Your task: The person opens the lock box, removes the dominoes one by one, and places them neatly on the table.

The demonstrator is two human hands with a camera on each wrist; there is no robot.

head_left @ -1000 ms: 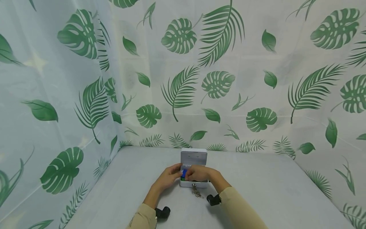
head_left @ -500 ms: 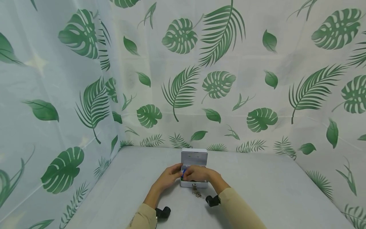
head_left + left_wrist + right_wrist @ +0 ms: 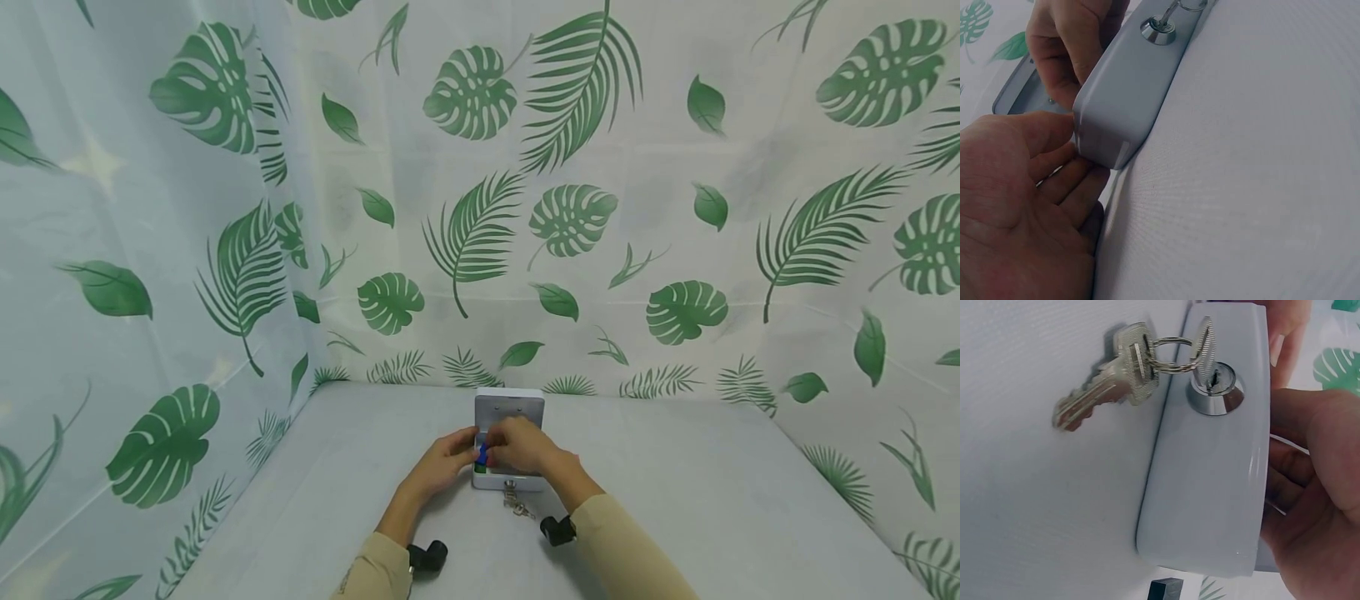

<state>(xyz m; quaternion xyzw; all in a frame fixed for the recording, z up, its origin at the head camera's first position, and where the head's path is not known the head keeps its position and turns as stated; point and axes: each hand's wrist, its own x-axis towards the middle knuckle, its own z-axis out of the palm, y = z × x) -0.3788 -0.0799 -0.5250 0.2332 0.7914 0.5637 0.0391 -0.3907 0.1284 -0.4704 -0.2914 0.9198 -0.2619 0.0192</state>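
A small pale-grey metal cash box [image 3: 491, 482] stands on the table with its lid [image 3: 491, 407] raised. My left hand [image 3: 437, 468] holds its left side, thumb at the rim and fingers along the outer wall. My right hand [image 3: 522, 446] reaches into the box from the right, fingers bent downward. By its fingertips a bit of red [image 3: 491, 457] shows; I cannot tell whether they pinch it. Along the left inside lie a blue piece [image 3: 482, 454] and a green piece [image 3: 480, 468]. A key [image 3: 1100, 394] hangs by a ring from another key in the front lock [image 3: 1216, 397].
The table [image 3: 360, 450] wears a white cloth. Leaf-printed sheets form a back wall [image 3: 630, 167] and a left wall [image 3: 172, 333]. Black wrist cameras stick out at the left wrist [image 3: 429, 557] and right wrist [image 3: 557, 530].
My right hand has risen a little inside the box and its knuckles now stand higher against the lid. Red shows by its fingertips. The left hand and the box have stayed in place.
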